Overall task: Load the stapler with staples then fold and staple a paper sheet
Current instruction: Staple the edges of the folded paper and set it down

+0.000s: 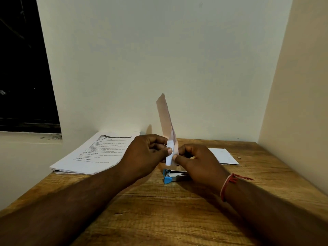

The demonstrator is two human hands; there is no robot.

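Note:
A folded white paper sheet stands nearly upright above the wooden table, seen edge-on. My left hand pinches its lower part from the left, thumb on the fold. From the right, my right hand pinches the same lower edge. Both hands hover just above the table. A blue and silver stapler lies on the table right below them, its right end hidden under my right hand.
A stack of printed sheets lies at the back left of the table. A small white folded paper rests at the back right, with a tiny object beside it. Walls close in behind and on the right.

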